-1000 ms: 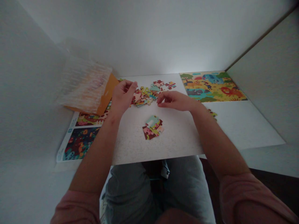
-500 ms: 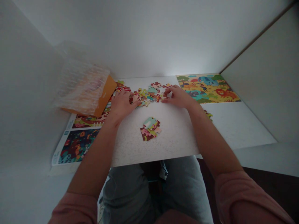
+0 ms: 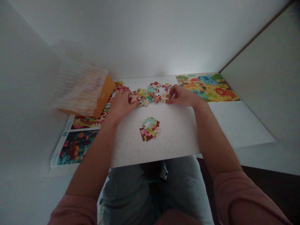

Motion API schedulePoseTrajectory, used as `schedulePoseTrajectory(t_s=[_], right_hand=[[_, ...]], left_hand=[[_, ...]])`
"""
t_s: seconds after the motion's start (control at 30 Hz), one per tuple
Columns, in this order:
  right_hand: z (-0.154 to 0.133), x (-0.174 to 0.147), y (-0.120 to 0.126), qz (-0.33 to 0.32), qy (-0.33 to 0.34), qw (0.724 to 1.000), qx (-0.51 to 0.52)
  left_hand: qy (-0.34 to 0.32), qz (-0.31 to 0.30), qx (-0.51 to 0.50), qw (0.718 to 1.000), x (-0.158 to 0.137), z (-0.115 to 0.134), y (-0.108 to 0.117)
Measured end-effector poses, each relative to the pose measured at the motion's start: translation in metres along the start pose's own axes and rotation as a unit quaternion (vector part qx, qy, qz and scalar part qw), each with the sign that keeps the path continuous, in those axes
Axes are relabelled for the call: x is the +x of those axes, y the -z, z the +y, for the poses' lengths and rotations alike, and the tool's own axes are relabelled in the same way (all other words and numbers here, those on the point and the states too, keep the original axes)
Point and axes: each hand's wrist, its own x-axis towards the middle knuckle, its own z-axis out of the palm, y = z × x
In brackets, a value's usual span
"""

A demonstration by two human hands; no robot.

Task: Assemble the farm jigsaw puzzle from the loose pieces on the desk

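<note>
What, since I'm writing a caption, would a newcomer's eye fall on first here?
Likely the bright animal picture, in the far right corner of the white table. Then the multicoloured heap of puzzle pieces between the left hand and right hand, and, at left, the orange sheet under wrinkled plastic.
</note>
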Motion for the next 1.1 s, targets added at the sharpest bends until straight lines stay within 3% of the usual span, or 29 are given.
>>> schedulePoseTrajectory(t_s=[0.17, 0.3, 0.43, 0.6, 0.67, 0.8, 0.93, 1.1], right_hand=[[0.007, 0.003, 0.001, 0.054, 0.028, 0.997, 0.052], [0.007, 0.006, 0.001, 0.116, 0.063, 0.978, 0.16], [-0.011, 0.003, -0.01, 0.058, 0.115, 0.964, 0.233], [-0.036, 0.001, -0.041, -0.12, 0.129, 0.959, 0.221], [-0.041, 0.002, -0.051, -0.107, 0.129, 0.968, 0.185], [-0.046, 0.005, -0.063, -0.017, 0.126, 0.978, 0.167], [-0.05, 0.005, -0.066, -0.02, 0.148, 0.973, 0.174], [-0.055, 0.003, -0.061, -0.03, 0.13, 0.975, 0.177]], left_hand=[[0.003, -0.012, 0.021, 1.0, -0.001, 0.005, 0.004], [0.004, -0.02, -0.03, 0.999, 0.002, 0.003, 0.005], [0.003, -0.005, -0.094, 0.996, 0.004, 0.001, 0.002], [-0.052, 0.029, -0.146, 0.987, 0.005, 0.005, 0.003], [-0.085, 0.021, -0.168, 0.982, 0.004, 0.01, 0.005], [-0.173, -0.01, -0.186, 0.967, -0.001, 0.025, 0.009], [-0.219, -0.035, -0.179, 0.958, -0.007, 0.039, 0.01], [-0.221, -0.009, -0.191, 0.956, -0.008, 0.038, 0.008]])
